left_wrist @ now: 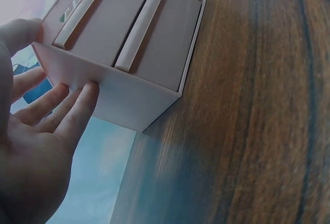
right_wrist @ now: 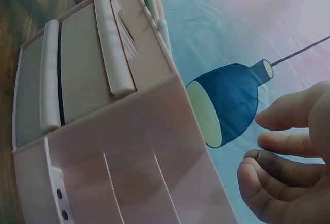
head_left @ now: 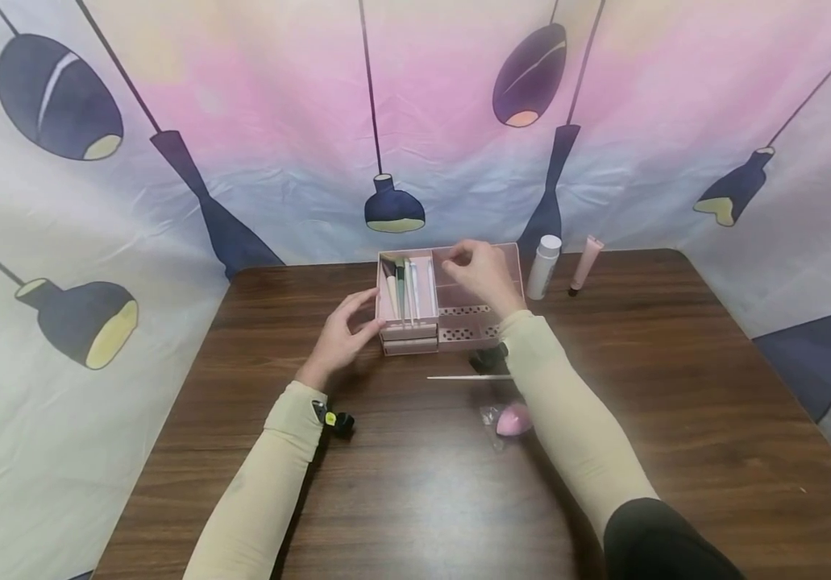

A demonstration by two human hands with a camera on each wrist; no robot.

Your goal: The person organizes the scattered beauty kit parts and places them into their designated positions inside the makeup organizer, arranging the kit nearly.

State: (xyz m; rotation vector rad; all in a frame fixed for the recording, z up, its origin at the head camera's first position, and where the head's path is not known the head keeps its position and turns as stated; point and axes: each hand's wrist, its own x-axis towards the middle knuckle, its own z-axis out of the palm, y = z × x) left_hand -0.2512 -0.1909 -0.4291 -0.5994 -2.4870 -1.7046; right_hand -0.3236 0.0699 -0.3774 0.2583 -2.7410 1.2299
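A pink desktop organizer with two drawers and open compartments stands near the table's back edge. Several slim makeup brushes stand in its left top compartment. My left hand rests against the organizer's left side; in the left wrist view the fingertips touch the side wall and the thumb lies at the top edge. Above the right compartments hovers my right hand, its fingers loosely bent. The right wrist view shows that hand apart from the organizer, with nothing visible between thumb and fingers.
Right of the organizer stand a white bottle and a pink tube with a dark cap. In front lie a thin white stick, a pink makeup sponge and crumpled clear plastic. A printed cloth hangs behind the table.
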